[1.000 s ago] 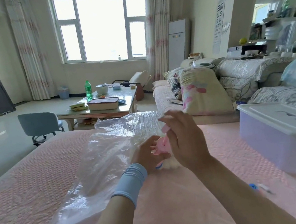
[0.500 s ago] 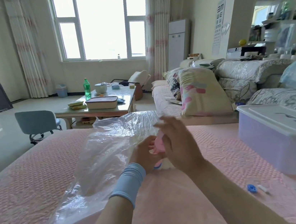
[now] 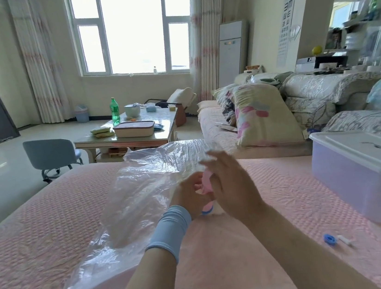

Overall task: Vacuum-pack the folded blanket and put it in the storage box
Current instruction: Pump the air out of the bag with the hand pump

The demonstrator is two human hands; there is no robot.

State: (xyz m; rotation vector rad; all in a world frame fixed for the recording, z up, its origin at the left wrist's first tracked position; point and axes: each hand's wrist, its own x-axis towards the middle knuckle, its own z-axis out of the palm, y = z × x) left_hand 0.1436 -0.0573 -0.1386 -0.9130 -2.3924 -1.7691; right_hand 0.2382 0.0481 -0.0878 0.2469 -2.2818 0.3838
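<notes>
- Our left hand (image 3: pixel 191 194) curls round a smooth pink plastic piece (image 3: pixel 206 183).
- Our right hand (image 3: pixel 235 187) lays straight fingers against it.
- Crinkled clear vacuum bag (image 3: pixel 143 199) lies on quilted pink bedspread (image 3: pixel 37 225); translucent storage box (image 3: pixel 359 182) sits right.

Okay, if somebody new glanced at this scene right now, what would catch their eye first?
Front and centre, the left hand holds a small pink piece at the big crinkled clear bag on the pink bed cover, with the right hand against it. To the right sits the lidded translucent storage box, and a blue cap lies on the cover near it.
</notes>
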